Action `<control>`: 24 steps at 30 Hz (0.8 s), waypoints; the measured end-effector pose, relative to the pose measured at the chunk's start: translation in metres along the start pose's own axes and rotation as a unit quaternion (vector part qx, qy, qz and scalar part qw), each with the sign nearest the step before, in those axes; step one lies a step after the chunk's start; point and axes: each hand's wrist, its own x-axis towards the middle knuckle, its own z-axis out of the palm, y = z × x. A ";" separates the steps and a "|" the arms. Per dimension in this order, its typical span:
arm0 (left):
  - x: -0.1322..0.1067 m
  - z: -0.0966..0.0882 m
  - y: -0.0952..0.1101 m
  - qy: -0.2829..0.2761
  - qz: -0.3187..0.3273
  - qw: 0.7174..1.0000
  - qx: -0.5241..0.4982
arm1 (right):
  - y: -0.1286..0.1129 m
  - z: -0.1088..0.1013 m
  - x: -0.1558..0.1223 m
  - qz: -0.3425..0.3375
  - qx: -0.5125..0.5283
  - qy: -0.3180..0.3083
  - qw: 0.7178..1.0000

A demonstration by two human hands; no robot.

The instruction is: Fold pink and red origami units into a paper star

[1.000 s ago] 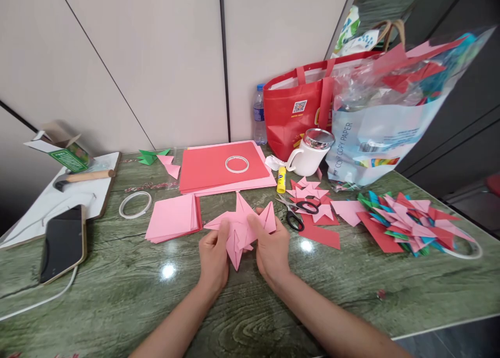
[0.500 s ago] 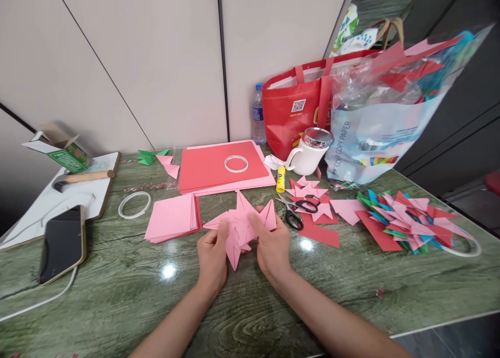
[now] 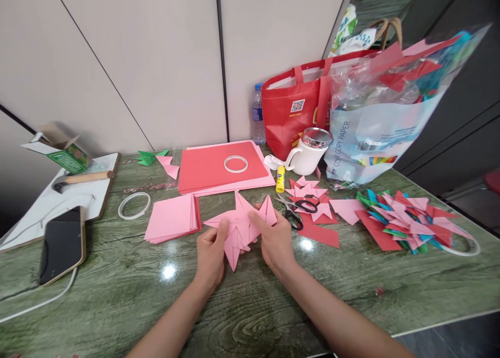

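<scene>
"COPY PAPER" reads up the plastic bag [image 3: 363, 144] at far right; print on the yellow glue stick [image 3: 280, 180] is too small. Centred over the near part of the green table [image 3: 242, 316], the pink star [image 3: 239, 225], crisply folded in layers, points left, far, far right and near, its long axis hard to tell. The left hand [image 3: 211, 252] and right hand [image 3: 278, 244] pinch its opposite sides, thumbs on top.

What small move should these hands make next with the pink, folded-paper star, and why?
Perhaps the right hand should gently press its thumb down on the pink, pointed, folded-paper star: that thumb lies on its face, the left hand holds the other side, and its points spread at different angles, so folds may need flattening.
</scene>
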 end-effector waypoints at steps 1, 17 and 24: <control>0.000 0.000 0.000 0.000 0.000 1.000 0.001 | 0.000 0.000 0.000 -0.001 -0.001 -0.002 1.000; 0.002 -0.003 0.001 0.003 -0.005 1.000 0.004 | -0.006 -0.004 0.009 -0.009 -0.028 -0.026 0.999; 0.004 -0.005 0.001 0.016 -0.010 1.000 0.008 | -0.008 -0.007 0.013 -0.005 -0.036 -0.043 0.998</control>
